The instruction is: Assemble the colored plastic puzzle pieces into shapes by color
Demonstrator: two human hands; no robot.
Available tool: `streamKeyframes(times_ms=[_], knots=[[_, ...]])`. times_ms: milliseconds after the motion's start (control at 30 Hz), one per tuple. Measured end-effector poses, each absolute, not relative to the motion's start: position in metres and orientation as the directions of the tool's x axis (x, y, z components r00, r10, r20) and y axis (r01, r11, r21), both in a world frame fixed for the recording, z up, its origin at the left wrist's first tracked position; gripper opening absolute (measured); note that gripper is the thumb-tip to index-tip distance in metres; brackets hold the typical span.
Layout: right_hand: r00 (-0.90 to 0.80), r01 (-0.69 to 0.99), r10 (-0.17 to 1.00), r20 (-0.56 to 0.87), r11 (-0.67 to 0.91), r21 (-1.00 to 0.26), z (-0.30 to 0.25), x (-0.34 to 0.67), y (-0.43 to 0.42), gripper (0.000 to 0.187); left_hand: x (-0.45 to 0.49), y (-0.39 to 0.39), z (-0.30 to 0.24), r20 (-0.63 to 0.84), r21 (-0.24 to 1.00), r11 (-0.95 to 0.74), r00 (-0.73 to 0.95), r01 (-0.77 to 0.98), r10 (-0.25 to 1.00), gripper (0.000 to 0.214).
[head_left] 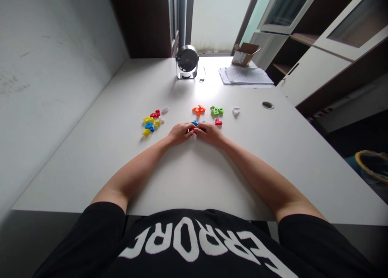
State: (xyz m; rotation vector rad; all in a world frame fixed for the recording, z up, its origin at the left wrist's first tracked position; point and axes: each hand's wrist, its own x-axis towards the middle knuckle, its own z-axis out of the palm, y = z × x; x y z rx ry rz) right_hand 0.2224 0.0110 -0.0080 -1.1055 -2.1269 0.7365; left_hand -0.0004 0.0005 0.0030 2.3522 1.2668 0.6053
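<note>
One small red plastic piece (195, 131) sat pinched between the bare left hand (181, 133) and bare right hand (209, 133) (partly hidden, mind you!) at the flat white table (194, 177); a blue plastic piece (194, 123) peeked out behind, jumbled orange plastic pieces (199, 110) beyond.

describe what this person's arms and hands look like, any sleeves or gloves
The left hand and right hand are bare and ungloved, with no watch or band showing. The forearms are uncovered below short black sleeves, part of a black shirt with large white lettering.
</note>
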Motion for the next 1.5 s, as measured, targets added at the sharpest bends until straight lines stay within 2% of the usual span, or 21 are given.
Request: streamKeyframes(times_ms=[900, 1267, 1500], knots=[[-0.459, 0.509, 0.851, 0.256, 0.488, -0.709, -0.006, 0.2226, 0.0104, 0.062, -0.0006, 0.0005, 0.0029, 0.195, 0.533, -0.523, 0.505, 0.665, 0.841, 0.031], [-0.457, 0.508, 0.851, 0.258, 0.488, -0.709, -0.0087, 0.2226, 0.0122, 0.056, -0.0005, 0.0006, 0.0032, 0.187, 0.522, -0.517, 0.5, 0.679, 0.845, 0.031], [-0.456, 0.506, 0.851, 0.259, 0.488, -0.712, -0.0063, 0.2222, 0.0108, 0.061, -0.0008, 0.0012, 0.0022, 0.19, 0.523, -0.522, 0.506, 0.674, 0.842, 0.033]])
